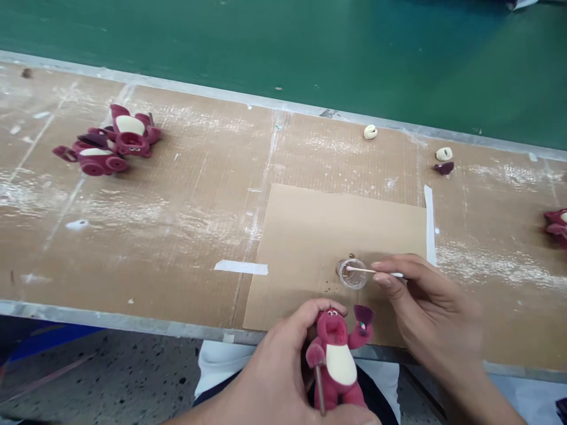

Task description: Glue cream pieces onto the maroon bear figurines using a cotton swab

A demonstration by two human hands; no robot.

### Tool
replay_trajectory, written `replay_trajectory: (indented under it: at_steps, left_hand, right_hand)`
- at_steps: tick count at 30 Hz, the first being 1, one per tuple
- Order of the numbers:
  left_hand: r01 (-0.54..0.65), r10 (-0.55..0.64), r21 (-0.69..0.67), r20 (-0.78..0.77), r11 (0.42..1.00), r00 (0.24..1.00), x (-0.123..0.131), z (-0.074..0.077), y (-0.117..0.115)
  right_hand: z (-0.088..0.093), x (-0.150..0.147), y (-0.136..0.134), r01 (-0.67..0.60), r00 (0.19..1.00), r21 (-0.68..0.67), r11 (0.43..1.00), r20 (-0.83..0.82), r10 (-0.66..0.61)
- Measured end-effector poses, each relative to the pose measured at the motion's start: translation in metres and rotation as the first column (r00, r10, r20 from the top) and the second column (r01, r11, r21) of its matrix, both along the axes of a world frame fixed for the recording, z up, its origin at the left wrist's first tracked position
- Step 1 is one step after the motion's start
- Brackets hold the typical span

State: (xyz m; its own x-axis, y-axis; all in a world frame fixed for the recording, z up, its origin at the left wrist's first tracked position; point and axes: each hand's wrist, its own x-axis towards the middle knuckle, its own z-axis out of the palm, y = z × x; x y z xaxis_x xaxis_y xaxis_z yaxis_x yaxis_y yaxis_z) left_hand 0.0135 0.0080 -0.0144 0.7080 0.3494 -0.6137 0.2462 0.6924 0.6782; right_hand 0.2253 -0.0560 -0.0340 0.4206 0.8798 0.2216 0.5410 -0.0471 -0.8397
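Observation:
My left hand (283,360) is closed around a small magenta flocked bear figure (339,357) with a cream belly, held upright at the near edge of the table. My right hand (420,307) pinches a thin white cotton swab (370,271), whose tip rests in a small clear round cup (352,274). The cup stands on a loose sheet of cardboard (310,236) taped to the table.
Two more magenta bear figures (110,144) lie at the far left of the brown worktable (177,195). Small cream parts (370,131) (443,154) and a dark magenta piece (444,168) sit at the back right. Another magenta figure (557,225) shows at the right edge. A green belt (310,47) runs behind.

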Motion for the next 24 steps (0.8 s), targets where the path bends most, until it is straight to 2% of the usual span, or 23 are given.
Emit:
replay_trajectory:
  at_steps: [2,7,10,12,16,19,24]
  left_hand:
    - [0.027,-0.028,-0.014,-0.017,1.0,0.999,0.002,0.001,0.003]
    - [-0.024,0.022,-0.221,-0.011,0.975,1.0,0.007,0.008,0.004]
    - [-0.005,0.005,-0.229,0.0,0.974,1.0,0.008,0.008,0.003]
    - [0.004,-0.002,-0.239,0.011,0.971,1.0,0.006,0.006,0.003]
    - [-0.016,0.026,-0.236,0.041,0.972,0.999,0.004,0.003,0.003]
    - [0.009,0.003,-0.19,0.067,0.982,0.998,0.003,0.002,0.004]
    - [0.056,-0.058,0.029,0.049,0.998,0.997,0.004,0.001,0.006]
  right_hand:
    - [-0.001,0.0,0.001,0.001,1.0,-0.01,1.0,-0.002,-0.001]
    - [-0.004,0.001,-0.003,0.042,0.999,-0.028,0.999,-0.029,-0.042]
    - [0.004,-0.002,-0.008,0.074,0.996,-0.021,0.997,-0.055,-0.075]
    - [0.013,-0.008,-0.011,0.056,0.995,0.017,0.998,-0.083,-0.054]
    - [0.03,-0.018,-0.011,-0.128,0.984,0.084,0.988,-0.115,0.137]
    - [0.034,-0.019,-0.007,-0.274,0.956,0.083,0.958,-0.084,0.281]
    - [0.033,-0.016,-0.004,-0.4,0.915,0.014,0.917,0.074,0.398]
